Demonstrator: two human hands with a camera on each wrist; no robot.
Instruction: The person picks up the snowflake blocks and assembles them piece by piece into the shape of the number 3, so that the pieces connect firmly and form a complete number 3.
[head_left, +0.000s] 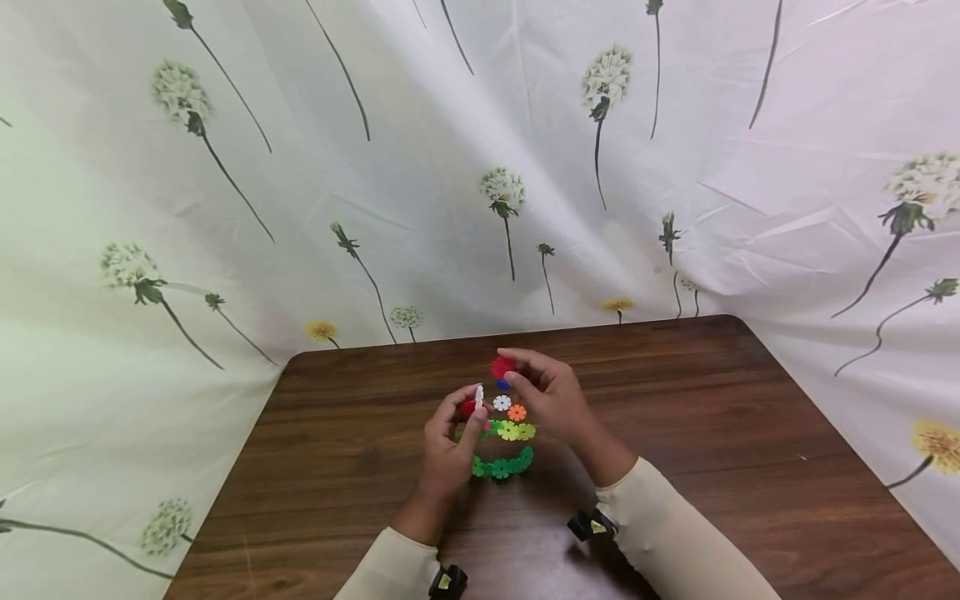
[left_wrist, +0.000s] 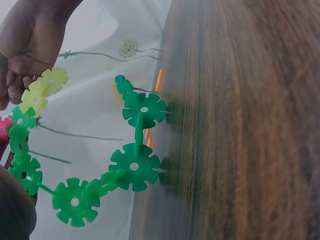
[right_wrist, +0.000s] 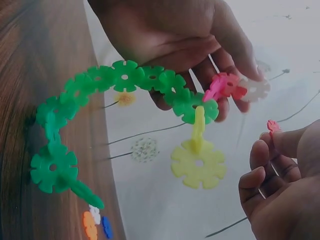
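Cream left sleeve (head_left: 382,571) entering at bottom edge; left hand (head_left: 448,440) clamping grip on white disc (head_left: 479,395), end of flower-disc chain (head_left: 500,469) curving down toward table (head_left: 750,467). Loose blue, white and orange discs (head_left: 517,412) lying beyond. Right hand (head_left: 553,398) pinching red disc (head_left: 502,367), apart from chain.

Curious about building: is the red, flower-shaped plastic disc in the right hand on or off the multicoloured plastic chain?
Off: the right hand pinches the red disc, a visible gap from the chain.
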